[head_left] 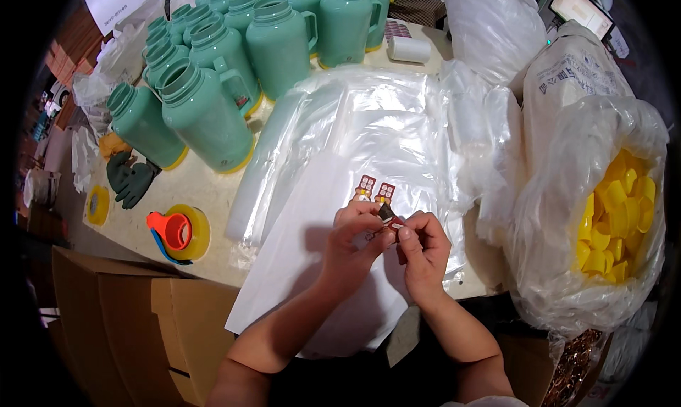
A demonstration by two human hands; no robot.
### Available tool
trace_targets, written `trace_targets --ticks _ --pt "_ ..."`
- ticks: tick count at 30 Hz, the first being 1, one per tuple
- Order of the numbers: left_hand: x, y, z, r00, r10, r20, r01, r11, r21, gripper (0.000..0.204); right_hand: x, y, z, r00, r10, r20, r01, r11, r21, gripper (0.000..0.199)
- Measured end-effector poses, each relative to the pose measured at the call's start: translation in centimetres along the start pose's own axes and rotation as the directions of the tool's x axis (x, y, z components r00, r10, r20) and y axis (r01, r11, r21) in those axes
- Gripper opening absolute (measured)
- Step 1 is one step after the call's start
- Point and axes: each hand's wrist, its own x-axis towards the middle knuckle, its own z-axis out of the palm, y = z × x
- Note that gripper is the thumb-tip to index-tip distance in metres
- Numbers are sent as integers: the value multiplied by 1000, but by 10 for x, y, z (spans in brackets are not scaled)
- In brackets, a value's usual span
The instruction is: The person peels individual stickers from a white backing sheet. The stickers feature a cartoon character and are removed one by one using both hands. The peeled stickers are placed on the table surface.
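My left hand (355,244) and my right hand (424,254) meet over the table, each with thumb and fingers pinched together. Between their fingertips is a small dark red tag (387,214), partly covered by the fingers. Just beyond lie two more small red tags with pale round marks, a left tag (367,184) and a right tag (385,190). A white paper sheet (284,265) stretches beneath my hands and forearms. Under and beyond it is a stack of clear plastic bags (390,95).
Several green jugs (206,113) with handles crowd the far left. Dark gloves (131,180), a yellow tape roll (202,230) and an orange ring-shaped piece (170,230) lie at the left. A plastic sack of yellow parts (617,222) bulges at the right. A cardboard box (117,322) stands lower left.
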Motion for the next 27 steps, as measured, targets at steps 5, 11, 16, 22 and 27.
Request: trace_targets --ticks 5,11,16,22,27 --pt "0 14 0 980 -163 117 179 973 -144 9 1 -7 7 994 101 -30 -90 960 267 14" --pt "0 24 7 977 -165 139 188 967 -173 6 1 2 -3 999 34 16 -37 980 196 12" --pt "-1 15 5 991 -71 115 83 991 -103 7 3 -5 0 986 155 53 -164 925 344 13" --pt "3 9 2 990 -30 139 34 999 -24 7 -1 -3 -5 927 295 231 -374 763 527 14" --pt "9 13 2 954 -296 43 298 953 -50 3 -4 -6 1 952 227 205 -274 930 243 15"
